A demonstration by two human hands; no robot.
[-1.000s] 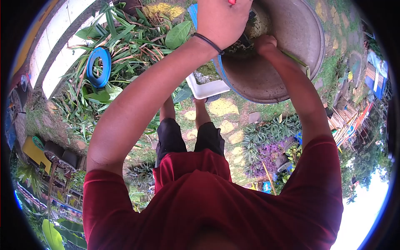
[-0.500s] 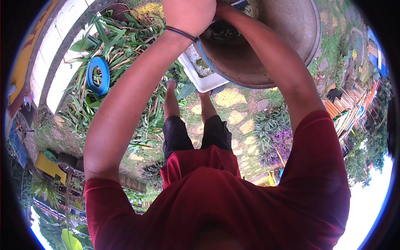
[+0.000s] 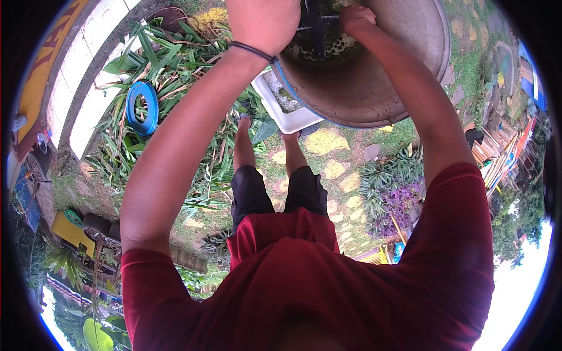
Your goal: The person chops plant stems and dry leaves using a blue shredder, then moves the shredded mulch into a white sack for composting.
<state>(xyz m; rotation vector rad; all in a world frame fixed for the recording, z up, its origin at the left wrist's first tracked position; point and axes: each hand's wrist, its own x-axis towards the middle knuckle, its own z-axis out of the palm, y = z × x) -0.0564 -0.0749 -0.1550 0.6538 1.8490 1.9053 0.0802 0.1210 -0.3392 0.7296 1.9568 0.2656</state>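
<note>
Dark cross-shaped piece inside the drum, long axis twelve-to-six; three o'clock from left hand, nine from right hand. Right fingers curled, grip unclear; left fingers hidden, can't tell. Right looks deeper in.

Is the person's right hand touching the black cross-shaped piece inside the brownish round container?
Cannot tell. In the head view the right hand appears beside the black cross-shaped piece, but its fingertips are unclear, so neither contact nor gap shows.
</note>
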